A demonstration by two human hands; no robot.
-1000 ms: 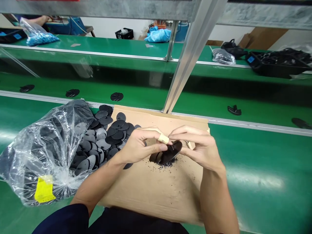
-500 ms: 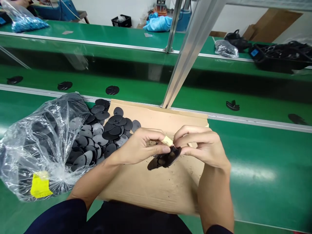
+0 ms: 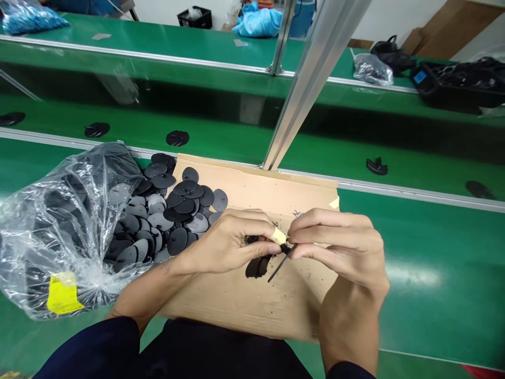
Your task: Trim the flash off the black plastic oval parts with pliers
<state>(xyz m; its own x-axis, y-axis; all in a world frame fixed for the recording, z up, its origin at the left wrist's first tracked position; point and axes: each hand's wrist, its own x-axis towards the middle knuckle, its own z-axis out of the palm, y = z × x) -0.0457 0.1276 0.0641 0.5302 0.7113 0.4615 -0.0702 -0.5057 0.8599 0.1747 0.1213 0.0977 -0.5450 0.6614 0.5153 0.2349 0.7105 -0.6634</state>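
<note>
Both my hands meet over a sheet of brown cardboard (image 3: 244, 300). My left hand (image 3: 229, 245) is closed, pinching a black plastic disc (image 3: 258, 266) between thumb and fingers; a beige cot covers its forefinger tip. My right hand (image 3: 339, 247) is closed too, gripping the same disc's edge, which shows edge-on as a thin dark line. Black crumbs lie on the cardboard below. A heap of black discs (image 3: 173, 210) spills from a clear plastic bag (image 3: 67, 226) to the left.
An aluminium post (image 3: 303, 89) slants up from the cardboard's far edge. Single black parts (image 3: 177, 138) lie along the green belt behind, another (image 3: 376, 166) at right. Farther back stand a black tray (image 3: 461, 87), a blue bag (image 3: 258, 23) and a grey bag (image 3: 371, 68).
The disc has turned from nearly flat to edge-on between my fingers. Both hands have sunk slightly towards me, and the view has tilted down.
</note>
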